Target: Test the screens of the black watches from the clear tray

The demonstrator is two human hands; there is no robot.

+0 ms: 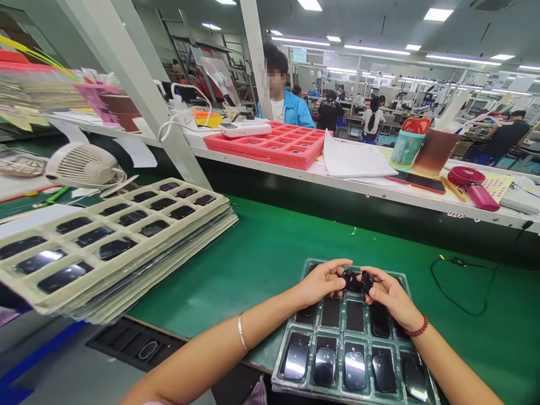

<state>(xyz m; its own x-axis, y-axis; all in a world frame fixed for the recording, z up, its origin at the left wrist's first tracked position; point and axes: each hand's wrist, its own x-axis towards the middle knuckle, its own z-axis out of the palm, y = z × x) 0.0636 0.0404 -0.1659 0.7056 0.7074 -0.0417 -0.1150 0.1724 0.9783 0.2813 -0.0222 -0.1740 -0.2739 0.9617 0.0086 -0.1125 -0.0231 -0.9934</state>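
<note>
Above the far part of a clear plastic tray (291,381), my two hands are close together. My left hand (324,280) pinches a small black part (349,278) between thumb and fingers. Another dark piece (367,280) is between the thumb and fingers of my right hand (388,293). Whether the two pieces are joined cannot be told. Glossy black rounded pieces (354,368) fill the tray's near row. Behind that row, two pockets show only a flat dark bottom (355,315), and a glossy piece lies in a pocket to their right.
At left stands a stack of cream trays (126,275), its top one holding several black pieces. A white fan (82,163) is behind it. A shelf (337,183) carries a red foam tray (291,152), papers and a pink fan (475,188). A black cable (468,309) lies at right. A person in blue (297,109) is beyond the shelf.
</note>
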